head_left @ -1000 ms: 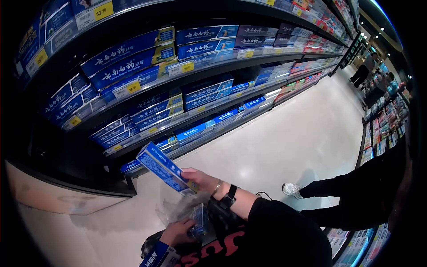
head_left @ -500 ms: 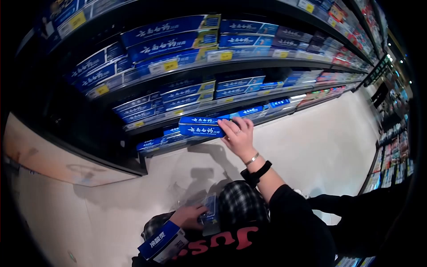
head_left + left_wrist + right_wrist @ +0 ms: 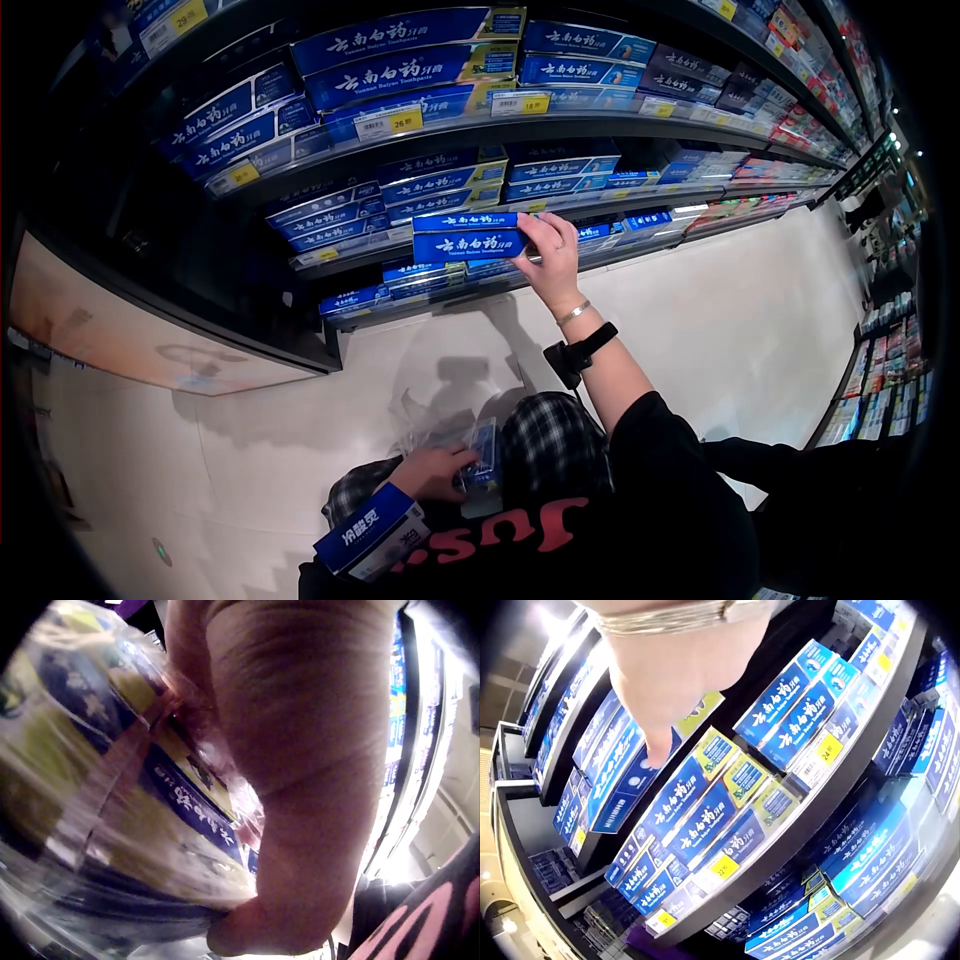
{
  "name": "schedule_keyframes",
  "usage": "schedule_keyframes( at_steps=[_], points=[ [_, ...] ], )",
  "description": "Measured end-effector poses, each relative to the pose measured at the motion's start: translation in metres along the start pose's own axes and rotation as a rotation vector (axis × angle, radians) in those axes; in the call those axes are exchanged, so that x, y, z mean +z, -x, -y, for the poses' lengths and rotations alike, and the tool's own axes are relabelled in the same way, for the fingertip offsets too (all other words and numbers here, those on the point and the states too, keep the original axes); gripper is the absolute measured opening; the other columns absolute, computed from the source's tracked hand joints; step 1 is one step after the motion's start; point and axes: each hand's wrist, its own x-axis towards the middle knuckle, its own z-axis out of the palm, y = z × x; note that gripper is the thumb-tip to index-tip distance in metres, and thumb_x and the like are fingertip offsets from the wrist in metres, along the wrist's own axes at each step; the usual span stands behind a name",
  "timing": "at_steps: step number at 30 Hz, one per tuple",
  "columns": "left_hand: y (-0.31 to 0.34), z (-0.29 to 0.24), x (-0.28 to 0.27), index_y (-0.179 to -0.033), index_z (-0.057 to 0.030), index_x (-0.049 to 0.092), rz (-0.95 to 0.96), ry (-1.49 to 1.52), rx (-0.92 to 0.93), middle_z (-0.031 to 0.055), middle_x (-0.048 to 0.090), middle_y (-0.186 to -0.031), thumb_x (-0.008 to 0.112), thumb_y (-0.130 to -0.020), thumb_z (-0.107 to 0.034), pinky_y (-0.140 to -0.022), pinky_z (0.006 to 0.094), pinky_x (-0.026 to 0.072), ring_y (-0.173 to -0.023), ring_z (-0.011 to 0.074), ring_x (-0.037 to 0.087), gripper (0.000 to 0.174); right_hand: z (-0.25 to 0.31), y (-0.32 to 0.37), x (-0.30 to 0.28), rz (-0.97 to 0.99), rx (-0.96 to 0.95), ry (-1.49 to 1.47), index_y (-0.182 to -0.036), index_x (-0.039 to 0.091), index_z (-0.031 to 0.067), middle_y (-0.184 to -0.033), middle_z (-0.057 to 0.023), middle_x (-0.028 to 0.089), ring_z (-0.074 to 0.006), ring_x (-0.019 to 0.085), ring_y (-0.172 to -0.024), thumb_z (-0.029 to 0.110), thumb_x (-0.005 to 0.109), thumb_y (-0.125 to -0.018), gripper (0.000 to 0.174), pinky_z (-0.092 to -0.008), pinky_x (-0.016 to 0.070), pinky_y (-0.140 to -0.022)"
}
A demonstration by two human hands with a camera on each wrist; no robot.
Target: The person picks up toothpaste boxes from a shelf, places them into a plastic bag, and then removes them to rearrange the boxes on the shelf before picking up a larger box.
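Observation:
My right hand [image 3: 551, 255] pinches the right end of a blue toothpaste box [image 3: 465, 247], held level before the lower shelves. In the right wrist view, the thumb lies along this box [image 3: 619, 791] beside shelved rows. Low at my lap, my left hand [image 3: 432, 474] grips a clear-plastic-wrapped pack of toothpaste boxes [image 3: 484, 462]. Up close in the left wrist view, the pack [image 3: 112, 780] shows yellow and blue printing under wrinkled film, and the hand's inner fingers are partly hidden. A blue and white box [image 3: 370, 530] lies against my left forearm.
Shelves hold stacked toothpaste boxes [image 3: 400, 75] with yellow price tags [image 3: 405, 121]. A dark shelf end with a pale panel [image 3: 160, 340] curves along the left. Pale floor [image 3: 700, 330] runs to the right, where a person in dark clothes [image 3: 830, 510] is close by.
My right hand has lifted the toothpaste box up and forward from near my lap to the lower shelves, turning its lettered side toward me. The left hand has stayed on the wrapped pack.

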Motion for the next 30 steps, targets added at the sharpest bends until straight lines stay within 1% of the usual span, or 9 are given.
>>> schedule_keyframes(
  at_steps=[5, 8, 9, 13, 20, 23, 27, 28, 30],
  points=[
    [-0.002, -0.001, 0.0, -0.11, -0.0145, 0.051, -0.002, 0.001, -0.01, 0.0085, 0.053, -0.104, 0.072, -0.06, -0.034, -0.072, 0.0373, 0.0479, -0.088, 0.0291, 0.057, 0.058, 0.001, -0.006, 0.005, 0.068, 0.052, -0.18, -0.12, 0.046, 0.0091, -0.101, -0.0079, 0.059, -0.0263, 0.051, -0.098, 0.014, 0.081, -0.048, 0.08, -0.038, 0.038, -0.088],
    [-0.002, 0.0, -0.002, -0.11, -0.0146, 0.051, 0.007, 0.005, 0.008, 0.0084, 0.053, -0.104, 0.071, -0.06, -0.035, -0.073, 0.0373, 0.0479, -0.088, 0.029, 0.057, 0.058, 0.005, -0.002, 0.009, 0.137, 0.229, -0.19, -0.125, 0.04, 0.0062, -0.101, -0.0089, 0.059, -0.0268, 0.051, -0.097, 0.019, 0.084, -0.048, 0.089, -0.0377, 0.0384, -0.088],
    [-0.001, 0.0, -0.002, -0.11, -0.0145, 0.051, 0.011, 0.003, -0.001, 0.0083, 0.053, -0.104, 0.071, -0.06, -0.035, -0.072, 0.0372, 0.0479, -0.088, 0.029, 0.057, 0.058, 0.005, 0.0, 0.011, 0.105, 0.242, -0.205, -0.126, 0.038, 0.0032, -0.1, -0.0085, 0.059, -0.0263, 0.05, -0.099, 0.021, 0.084, -0.046, 0.094, -0.0373, 0.0389, -0.089],
    [-0.004, 0.0, -0.002, -0.11, -0.0141, 0.05, 0.006, 0.003, 0.009, 0.0084, 0.053, -0.103, 0.071, -0.06, -0.036, -0.072, 0.0371, 0.0479, -0.086, 0.0292, 0.058, 0.058, 0.005, 0.005, 0.007, 0.088, 0.298, -0.232, -0.127, 0.036, 0.0035, -0.099, -0.0076, 0.059, -0.0244, 0.046, -0.103, 0.025, 0.085, -0.045, 0.098, -0.035, 0.0409, -0.088],
    [-0.002, 0.004, 0.001, -0.109, -0.0133, 0.051, -0.022, -0.005, 0.013, 0.0075, 0.053, -0.102, 0.071, -0.06, -0.036, -0.071, 0.0368, 0.0479, -0.086, 0.0289, 0.058, 0.057, 0.007, -0.002, 0.0, 0.05, 0.306, -0.192, -0.125, 0.038, 0.0037, -0.1, -0.0074, 0.059, -0.024, 0.046, -0.103, 0.023, 0.085, -0.047, 0.094, -0.0339, 0.0409, -0.088],
    [-0.001, 0.003, 0.0, -0.107, -0.0132, 0.051, -0.019, -0.001, 0.01, 0.0065, 0.054, -0.102, 0.071, -0.06, -0.034, -0.07, 0.037, 0.0478, -0.086, 0.0283, 0.057, 0.056, 0.014, 0.003, 0.004, 0.093, 0.313, -0.22, -0.125, 0.039, 0.0041, -0.101, -0.008, 0.059, -0.0243, 0.046, -0.103, 0.022, 0.085, -0.047, 0.092, -0.0343, 0.04, -0.089],
    [-0.001, 0.007, 0.001, -0.107, -0.0142, 0.05, -0.065, 0.046, 0.057, 0.007, 0.053, -0.1, 0.071, -0.059, -0.031, -0.068, 0.0372, 0.0473, -0.085, 0.0284, 0.057, 0.055, 0.03, 0.036, 0.01, 0.172, 0.347, -0.266, -0.121, 0.044, 0.0042, -0.103, -0.0084, 0.058, -0.0272, 0.047, -0.103, 0.022, 0.084, -0.049, 0.084, -0.0368, 0.0397, -0.088],
    [-0.001, 0.005, 0.0, -0.106, -0.0145, 0.05, -0.061, 0.038, 0.055, 0.0073, 0.054, -0.099, 0.071, -0.058, -0.029, -0.069, 0.0373, 0.0472, -0.084, 0.0288, 0.057, 0.055, 0.03, 0.048, 0.013, 0.178, 0.271, -0.187, -0.116, 0.048, 0.004, -0.102, -0.0086, 0.058, -0.0278, 0.048, -0.101, 0.021, 0.083, -0.048, 0.079, -0.0367, 0.0406, -0.087],
    [0.0, 0.004, 0.0, -0.106, -0.0143, 0.051, -0.043, 0.064, 0.027, 0.0071, 0.054, -0.098, 0.071, -0.057, -0.026, -0.07, 0.0377, 0.0469, -0.085, 0.0291, 0.057, 0.054, 0.037, 0.075, 0.017, 0.237, 0.269, -0.132, -0.112, 0.052, 0.005, -0.097, -0.0088, 0.059, -0.0271, 0.05, -0.095, 0.024, 0.084, -0.048, 0.074, -0.0355, 0.0415, -0.084]
  ],
)
